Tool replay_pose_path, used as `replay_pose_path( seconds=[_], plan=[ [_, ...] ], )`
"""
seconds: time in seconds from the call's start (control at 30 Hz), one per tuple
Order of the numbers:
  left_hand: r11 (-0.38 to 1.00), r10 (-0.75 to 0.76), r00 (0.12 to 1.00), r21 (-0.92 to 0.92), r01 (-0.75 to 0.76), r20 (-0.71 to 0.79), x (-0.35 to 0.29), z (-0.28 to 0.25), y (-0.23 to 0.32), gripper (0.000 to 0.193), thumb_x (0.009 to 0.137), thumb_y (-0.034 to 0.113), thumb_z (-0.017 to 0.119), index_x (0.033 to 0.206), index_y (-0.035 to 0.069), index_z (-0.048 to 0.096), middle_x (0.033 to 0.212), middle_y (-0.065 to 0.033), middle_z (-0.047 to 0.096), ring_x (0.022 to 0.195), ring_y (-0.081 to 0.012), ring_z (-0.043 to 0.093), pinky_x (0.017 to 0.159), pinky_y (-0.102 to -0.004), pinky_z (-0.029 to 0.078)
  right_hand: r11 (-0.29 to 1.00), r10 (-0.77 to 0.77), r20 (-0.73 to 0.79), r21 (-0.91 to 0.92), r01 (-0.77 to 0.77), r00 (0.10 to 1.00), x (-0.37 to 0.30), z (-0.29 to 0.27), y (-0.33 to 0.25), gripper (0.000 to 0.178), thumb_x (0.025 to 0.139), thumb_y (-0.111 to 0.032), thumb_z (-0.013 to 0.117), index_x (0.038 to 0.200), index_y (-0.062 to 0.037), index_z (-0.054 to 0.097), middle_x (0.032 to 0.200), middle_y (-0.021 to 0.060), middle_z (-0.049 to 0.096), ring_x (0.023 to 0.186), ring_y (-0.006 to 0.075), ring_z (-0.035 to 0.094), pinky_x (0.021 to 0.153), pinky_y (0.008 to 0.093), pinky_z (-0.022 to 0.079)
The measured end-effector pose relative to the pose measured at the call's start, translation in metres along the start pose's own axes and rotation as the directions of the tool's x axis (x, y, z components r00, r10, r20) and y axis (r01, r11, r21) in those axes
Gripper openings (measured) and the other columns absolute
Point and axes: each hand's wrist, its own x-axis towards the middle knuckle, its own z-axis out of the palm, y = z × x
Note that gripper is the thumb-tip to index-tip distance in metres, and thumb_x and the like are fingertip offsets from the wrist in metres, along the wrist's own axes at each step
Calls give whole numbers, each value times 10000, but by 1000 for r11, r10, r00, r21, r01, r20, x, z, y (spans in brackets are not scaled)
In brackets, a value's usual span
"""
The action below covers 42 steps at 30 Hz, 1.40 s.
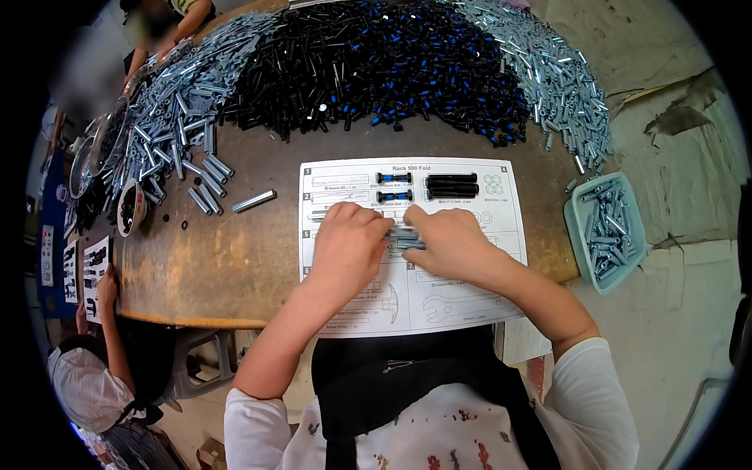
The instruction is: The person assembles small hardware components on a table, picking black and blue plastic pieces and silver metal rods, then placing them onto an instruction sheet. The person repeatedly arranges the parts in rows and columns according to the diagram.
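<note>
A printed sheet with part drawings [462, 270] lies before me at the table's front edge. Over its middle, my left hand [347, 244] is closed with bent fingers; what lies under them is hidden. Facing it, my right hand [453, 241] has thumb and fingers around short silver metal tubes [404, 237], smeared by motion. The left fingertips reach to these tubes too. Above the hands, two black bolts with blue patches [393, 178] rest on the sheet. Beside them lie longer black bolts [452, 186] in a row.
Black and blue-patched bolts [376, 70] are heaped at the back, silver tubes [205, 184] at left, more silver pieces [568, 94] at right. A loose tube [254, 200] lies left of the sheet. A pale green basket [576, 227] holds silver pieces. Another person's hand [107, 286] holds a sheet.
</note>
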Motion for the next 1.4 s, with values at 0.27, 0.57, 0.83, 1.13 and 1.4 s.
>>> replay_pose_path(
  seconds=[0.27, 0.57, 0.83, 1.13, 1.4],
  plan=[
    [999, -29, 999, 39, 28, 42, 2, 15, -3, 163, 785, 88, 714, 943, 52, 733, 849, -80, 677, 878, -278, 596, 890, -401, 450, 988, 104, -60, 123, -96, 993, -30, 12, 20, 220, 822, -246, 703, 946, -78, 632, 672, 104, 665, 651, 309, 666, 630, 424, 501],
    [999, -21, 999, 32, 20, 48, 2, 12, 4, 243, 789, 216, 751, 966, 50, 724, 856, -88, 671, 865, -286, 592, 889, -410, 439, 987, 98, -127, 138, -80, 987, -38, 5, 18, 195, 826, -158, 689, 977, -71, 600, 846, 107, 669, 779, 312, 665, 681, 427, 508],
    [993, -110, 994, -50, 110, 13, 4, 5, 6, 251, 767, 171, 747, 982, 45, 711, 932, -118, 672, 943, -325, 592, 911, -438, 438, 955, -294, -384, -70, 289, 875, -42, 29, 56, 264, 812, -80, 646, 1075, -97, 643, 956, 40, 637, 927, 227, 620, 738, 351, 529],
    [925, -332, 924, -256, 280, -188, -25, -17, 5, 85, 822, 17, 694, 905, 2, 692, 899, -143, 677, 874, -321, 620, 797, -387, 479, 801, 483, -642, 51, -596, 595, -17, -65, 242, 276, 831, -233, 614, 1049, -74, 666, 1038, 192, 692, 949, 369, 674, 809, 495, 538],
    [987, 14, 999, -158, -22, -49, 17, 26, 44, 214, 774, 87, 745, 982, 52, 711, 966, -91, 675, 914, -289, 603, 805, -393, 482, 563, 733, -496, 58, -825, 465, 8, -58, 333, 454, 814, -306, 684, 1131, 10, 611, 1094, 237, 688, 1038, 410, 659, 883, 493, 524]
  ],
)
